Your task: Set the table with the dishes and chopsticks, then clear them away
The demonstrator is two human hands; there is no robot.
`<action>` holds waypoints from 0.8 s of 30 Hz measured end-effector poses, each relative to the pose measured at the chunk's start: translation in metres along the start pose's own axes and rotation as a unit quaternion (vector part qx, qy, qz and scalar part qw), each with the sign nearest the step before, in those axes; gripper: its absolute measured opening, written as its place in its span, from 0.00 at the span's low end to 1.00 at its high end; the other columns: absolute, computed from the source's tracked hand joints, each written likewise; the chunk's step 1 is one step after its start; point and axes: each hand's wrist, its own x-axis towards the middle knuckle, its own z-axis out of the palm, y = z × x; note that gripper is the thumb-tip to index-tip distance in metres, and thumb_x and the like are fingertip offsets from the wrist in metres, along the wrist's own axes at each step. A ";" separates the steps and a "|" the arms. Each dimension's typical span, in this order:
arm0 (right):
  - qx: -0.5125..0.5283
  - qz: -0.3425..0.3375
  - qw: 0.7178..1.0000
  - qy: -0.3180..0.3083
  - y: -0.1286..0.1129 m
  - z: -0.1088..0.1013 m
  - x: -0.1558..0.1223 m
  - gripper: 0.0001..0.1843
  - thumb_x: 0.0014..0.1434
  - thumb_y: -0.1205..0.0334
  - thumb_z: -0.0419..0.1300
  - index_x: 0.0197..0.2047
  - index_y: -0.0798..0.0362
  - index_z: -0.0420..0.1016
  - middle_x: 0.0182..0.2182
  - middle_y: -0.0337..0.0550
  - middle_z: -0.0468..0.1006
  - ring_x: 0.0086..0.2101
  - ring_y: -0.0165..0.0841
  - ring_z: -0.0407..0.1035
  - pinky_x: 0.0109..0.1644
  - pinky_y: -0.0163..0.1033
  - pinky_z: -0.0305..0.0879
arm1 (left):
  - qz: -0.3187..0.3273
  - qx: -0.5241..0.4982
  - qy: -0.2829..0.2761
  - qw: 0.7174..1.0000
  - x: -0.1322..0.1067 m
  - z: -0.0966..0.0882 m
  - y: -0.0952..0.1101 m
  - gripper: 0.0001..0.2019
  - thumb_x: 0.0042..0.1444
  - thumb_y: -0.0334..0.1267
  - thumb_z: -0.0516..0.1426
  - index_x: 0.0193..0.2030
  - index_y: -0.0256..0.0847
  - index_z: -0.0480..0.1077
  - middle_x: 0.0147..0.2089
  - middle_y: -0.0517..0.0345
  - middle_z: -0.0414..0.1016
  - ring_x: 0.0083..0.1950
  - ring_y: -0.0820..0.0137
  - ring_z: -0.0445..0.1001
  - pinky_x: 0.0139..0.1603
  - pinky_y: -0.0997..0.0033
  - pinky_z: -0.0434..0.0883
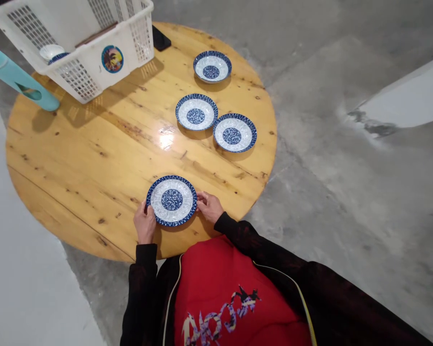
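Observation:
A white plate [159, 201] with a blue patterned rim and blue centre is held between both hands near the front edge of the round table. My left hand [145, 224] grips its left rim, thumb on top. On the opposite side, my right hand [210, 206] has its fingers closed at the right rim. Three matching plates lie farther off: one plate [235, 146] to the right, another plate [197, 98] beside it with rims touching or nearly so, and a third plate [212, 57] at the back.
The wooden table [94, 192] carries a white plastic basket [94, 81] at the back left, with dishes [52, 52] inside. A teal object [39, 93] stands left of the basket, and a black phone [161, 38] lies to its right. Concrete floor surrounds the table.

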 end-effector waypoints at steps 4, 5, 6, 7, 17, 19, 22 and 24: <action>0.003 0.000 1.000 -0.001 0.004 0.000 0.002 0.18 0.48 0.65 0.54 0.43 0.53 0.75 0.32 0.40 0.77 0.27 0.32 0.72 0.32 0.38 0.74 | -0.014 0.002 0.000 1.000 -0.002 -0.001 -0.001 0.20 0.59 0.42 0.52 0.52 0.38 0.76 0.50 0.50 0.80 0.53 0.60 0.76 0.56 0.64 0.70; 0.003 -0.002 1.000 -0.001 0.004 0.001 0.003 0.18 0.49 0.65 0.54 0.43 0.53 0.75 0.32 0.39 0.76 0.27 0.31 0.72 0.32 0.37 0.74 | -0.017 0.002 0.000 1.000 -0.003 -0.001 -0.001 0.20 0.59 0.43 0.52 0.52 0.38 0.76 0.50 0.50 0.80 0.52 0.60 0.75 0.55 0.65 0.70; 0.004 -0.004 1.000 0.000 0.005 0.001 0.003 0.17 0.49 0.65 0.54 0.43 0.52 0.75 0.31 0.39 0.76 0.26 0.31 0.72 0.32 0.37 0.74 | -0.021 0.001 0.000 1.000 -0.004 -0.001 -0.002 0.20 0.59 0.44 0.52 0.51 0.38 0.76 0.49 0.50 0.80 0.51 0.60 0.75 0.55 0.65 0.70; 0.008 -0.004 1.000 0.001 0.005 0.001 0.004 0.17 0.49 0.65 0.54 0.43 0.52 0.74 0.31 0.38 0.76 0.26 0.31 0.72 0.31 0.37 0.74 | -0.023 -0.001 -0.002 1.000 -0.004 -0.002 -0.002 0.20 0.59 0.44 0.51 0.51 0.38 0.76 0.48 0.51 0.80 0.51 0.60 0.75 0.54 0.66 0.70; 0.022 -0.004 1.000 0.002 0.006 0.003 0.002 0.16 0.48 0.68 0.54 0.41 0.53 0.74 0.29 0.37 0.76 0.24 0.30 0.72 0.31 0.36 0.74 | -0.002 0.017 0.002 1.000 0.001 0.001 -0.001 0.16 0.58 0.41 0.50 0.41 0.36 0.76 0.37 0.55 0.78 0.41 0.64 0.73 0.44 0.70 0.68; 0.018 -0.009 1.000 0.006 0.008 0.004 0.002 0.15 0.49 0.67 0.54 0.41 0.53 0.73 0.29 0.38 0.77 0.24 0.30 0.72 0.31 0.36 0.74 | 0.002 0.018 0.004 1.000 0.003 0.001 0.001 0.16 0.58 0.40 0.49 0.42 0.37 0.76 0.38 0.54 0.78 0.42 0.64 0.73 0.44 0.70 0.68; 0.018 -0.012 1.000 0.005 0.009 0.006 0.001 0.14 0.50 0.66 0.55 0.41 0.54 0.72 0.29 0.39 0.77 0.24 0.32 0.73 0.31 0.37 0.74 | 0.007 0.028 0.001 1.000 0.005 0.000 0.002 0.15 0.58 0.40 0.49 0.41 0.37 0.76 0.38 0.54 0.78 0.42 0.63 0.73 0.45 0.70 0.68; 0.017 -0.012 1.000 0.001 0.008 0.007 0.001 0.13 0.50 0.65 0.55 0.41 0.54 0.72 0.29 0.39 0.78 0.24 0.32 0.74 0.31 0.38 0.74 | 0.007 0.035 -0.002 0.999 0.007 -0.001 0.001 0.15 0.58 0.39 0.49 0.39 0.37 0.76 0.36 0.54 0.77 0.41 0.63 0.72 0.44 0.69 0.68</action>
